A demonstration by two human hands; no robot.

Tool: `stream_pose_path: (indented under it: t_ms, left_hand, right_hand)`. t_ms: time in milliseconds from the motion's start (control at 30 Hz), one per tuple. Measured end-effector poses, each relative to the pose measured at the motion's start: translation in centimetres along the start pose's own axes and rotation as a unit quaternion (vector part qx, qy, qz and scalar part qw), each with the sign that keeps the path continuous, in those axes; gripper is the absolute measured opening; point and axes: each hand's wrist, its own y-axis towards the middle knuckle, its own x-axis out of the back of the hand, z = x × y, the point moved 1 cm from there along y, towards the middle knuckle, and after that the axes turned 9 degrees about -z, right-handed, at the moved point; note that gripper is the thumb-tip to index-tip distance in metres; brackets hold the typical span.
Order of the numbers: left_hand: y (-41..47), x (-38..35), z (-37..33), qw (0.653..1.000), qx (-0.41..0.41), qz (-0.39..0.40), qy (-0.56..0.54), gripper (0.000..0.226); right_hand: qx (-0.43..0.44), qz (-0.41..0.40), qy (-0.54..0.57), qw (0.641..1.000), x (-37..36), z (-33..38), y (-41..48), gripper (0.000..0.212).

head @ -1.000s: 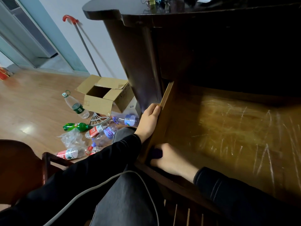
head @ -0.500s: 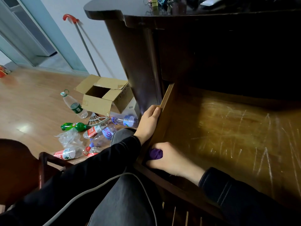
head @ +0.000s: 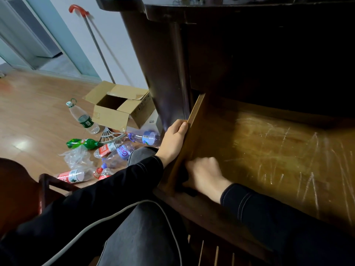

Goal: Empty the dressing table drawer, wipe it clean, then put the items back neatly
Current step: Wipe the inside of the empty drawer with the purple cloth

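The dressing table drawer (head: 269, 150) is pulled out, and its scratched wooden bottom lies bare. My left hand (head: 172, 141) grips the top edge of the drawer's left side wall (head: 194, 120) from outside. My right hand (head: 205, 173) is inside the drawer at its near left corner, fingers closed on a dark cloth (head: 185, 176) pressed against the side wall. Only a dark sliver of the cloth shows beneath the hand. The dark table top (head: 192, 10) overhangs above.
On the wooden floor to the left lie several plastic bottles (head: 84, 120), a crumpled bag (head: 76, 158) and an open cardboard box (head: 119, 106). A red-handled pole (head: 96, 41) leans on the wall. A dark wooden chair (head: 19, 189) stands at lower left.
My right hand has slid a little forward along the left wall, and it now covers the purple cloth that showed half a second ago. My left hand has stayed on the drawer's side.
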Motion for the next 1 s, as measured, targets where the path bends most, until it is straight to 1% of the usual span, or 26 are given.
stream_pose_path:
  t_ms: [100, 133, 200, 267, 300, 333, 400, 467, 500, 600, 667, 700, 800, 867, 933, 1000]
  left_hand:
    - [0.1, 0.0, 0.1, 1.0, -0.008, -0.002, 0.0, 0.03]
    - [0.0, 0.0, 0.1, 1.0, -0.01, -0.002, -0.002, 0.03]
    - [0.0, 0.1, 0.0, 1.0, -0.013, 0.0, -0.002, 0.029]
    - [0.0, 0.1, 0.0, 1.0, -0.011, 0.002, 0.0, 0.029]
    - [0.0, 0.1, -0.1, 1.0, -0.009, 0.003, 0.001, 0.029]
    - [0.0, 0.1, -0.1, 1.0, -0.009, 0.003, 0.002, 0.029]
    - [0.1, 0.0, 0.0, 1.0, -0.011, -0.002, -0.001, 0.029]
    - [0.1, 0.0, 0.1, 1.0, -0.007, -0.003, -0.002, 0.029]
    - [0.2, 0.0, 0.2, 1.0, -0.005, -0.002, -0.001, 0.028]
    - [0.3, -0.1, 0.4, 1.0, -0.004, 0.005, -0.002, 0.027]
    - [0.4, -0.1, 0.5, 1.0, -0.007, 0.005, -0.008, 0.028]
    - [0.4, -0.1, 0.6, 1.0, -0.01, 0.004, -0.008, 0.028]
    - [0.6, -0.1, 1.0, 1.0, -0.023, 0.001, -0.001, 0.028]
    - [0.6, -0.2, 1.0, 1.0, -0.028, 0.005, 0.012, 0.027]
    - [0.7, -0.2, 0.9, 0.998, -0.048, 0.004, 0.038, 0.026]
    - [1.3, -0.3, 0.7, 0.993, -0.08, 0.004, 0.084, 0.027]
  right_hand:
    - [-0.055, -0.002, 0.01, 0.998, 0.1, -1.8, 1.5, 0.056]
    - [-0.082, -0.003, 0.01, 0.997, 0.2, -2.5, 2.1, 0.056]
    - [-0.133, -0.025, 0.004, 0.991, 0.9, -3.8, 3.2, 0.049]
    - [-0.166, -0.052, -0.003, 0.985, 1.8, -4.7, 3.8, 0.042]
    - [-0.166, -0.051, -0.014, 0.985, 2.0, -4.7, 3.9, 0.039]
    - [-0.151, -0.034, -0.03, 0.987, 2.0, -4.4, 3.7, 0.037]
    - [-0.079, 0.026, -0.056, 0.995, 1.0, -2.4, 2.6, 0.04]
    - [0.007, 0.083, -0.052, 0.995, -0.5, 0.6, 0.4, 0.039]
    - [0.037, 0.097, -0.043, 0.994, -1.1, 1.6, -0.8, 0.038]
    - [0.072, 0.081, -0.007, 0.994, -1.2, 1.6, -2.3, 0.036]
    - [0.068, 0.055, -0.007, 0.996, -0.6, -0.2, -1.4, 0.039]
    - [0.045, 0.041, -0.01, 0.998, -0.1, -1.4, -0.4, 0.041]
    - [-0.065, 0.008, -0.023, 0.998, 1.1, -4.2, 2.2, 0.042]
    - [-0.107, -0.02, -0.035, 0.993, 1.3, -4.9, 2.9, 0.046]
    - [-0.101, -0.027, -0.046, 0.993, 1.3, -4.5, 2.2, 0.046]
    - [-0.046, -0.03, -0.026, 0.998, 0.5, -3.0, 0.2, 0.041]
